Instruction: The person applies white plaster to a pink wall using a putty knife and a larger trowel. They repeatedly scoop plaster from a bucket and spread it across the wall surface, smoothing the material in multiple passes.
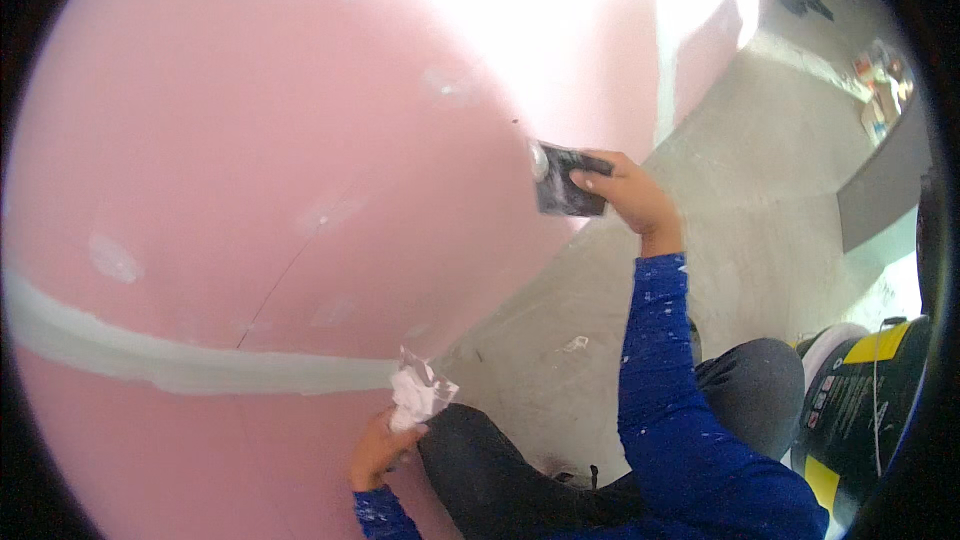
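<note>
Right hand (625, 190) clamps a putty knife (563, 180) flat against pink drywall (250, 140) — blade at two o'clock; left hand (378, 448), at six, grips a compound-laden knife (420, 392) below the taped seam (180, 360).

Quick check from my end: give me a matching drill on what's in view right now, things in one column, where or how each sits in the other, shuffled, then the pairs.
Things:
1. Right hand
2. Left hand
3. Grey joint strip
4. Black and yellow bucket

Places or states:
A. Runs across the pink wall, lower left
B. Holds a dark putty knife against the wall
C. Stands on the concrete floor at the right edge
D. Holds a knife loaded with white compound, low by the strip's end

Pairs: 1-B, 2-D, 3-A, 4-C
</note>
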### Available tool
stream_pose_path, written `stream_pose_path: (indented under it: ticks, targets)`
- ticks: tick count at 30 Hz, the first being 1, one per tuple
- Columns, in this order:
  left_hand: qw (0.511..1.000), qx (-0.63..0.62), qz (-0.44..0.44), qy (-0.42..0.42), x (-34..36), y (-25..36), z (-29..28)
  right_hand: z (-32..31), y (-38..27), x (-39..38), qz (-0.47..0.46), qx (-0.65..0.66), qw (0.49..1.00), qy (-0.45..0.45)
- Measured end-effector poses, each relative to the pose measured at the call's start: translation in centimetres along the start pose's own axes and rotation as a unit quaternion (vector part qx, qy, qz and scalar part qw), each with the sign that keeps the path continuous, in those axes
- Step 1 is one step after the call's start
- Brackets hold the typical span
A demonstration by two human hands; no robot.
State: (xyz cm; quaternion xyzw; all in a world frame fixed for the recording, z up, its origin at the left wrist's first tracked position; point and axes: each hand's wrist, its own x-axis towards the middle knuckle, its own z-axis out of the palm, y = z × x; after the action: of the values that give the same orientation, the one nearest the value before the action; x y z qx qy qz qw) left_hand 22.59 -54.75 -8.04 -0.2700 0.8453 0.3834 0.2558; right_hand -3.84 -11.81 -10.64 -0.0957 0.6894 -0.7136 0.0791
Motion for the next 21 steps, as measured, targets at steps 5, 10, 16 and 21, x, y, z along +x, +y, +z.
stream_pose_path:
  ticks: [5,10,16,21]
  targets:
    - [0.999,0.024,0.008,0.026,3.3,-5.4,3.3,7.5,6.5,3.8,-0.166,-0.07,0.95,0.253]
    - [0.999,-0.02,0.007,0.05,3.5,-7.2,4.8,11.7,3.8,6.1,-0.179,-0.172,0.896,0.368]
    - [0.997,-0.027,-0.002,0.068,2.2,-6.0,5.9,16.0,3.8,7.7,-0.155,-0.205,0.837,0.482]
    - [0.989,-0.13,0.009,0.064,2.1,-6.3,8.3,15.4,3.9,3.2,-0.163,-0.193,0.887,0.387]
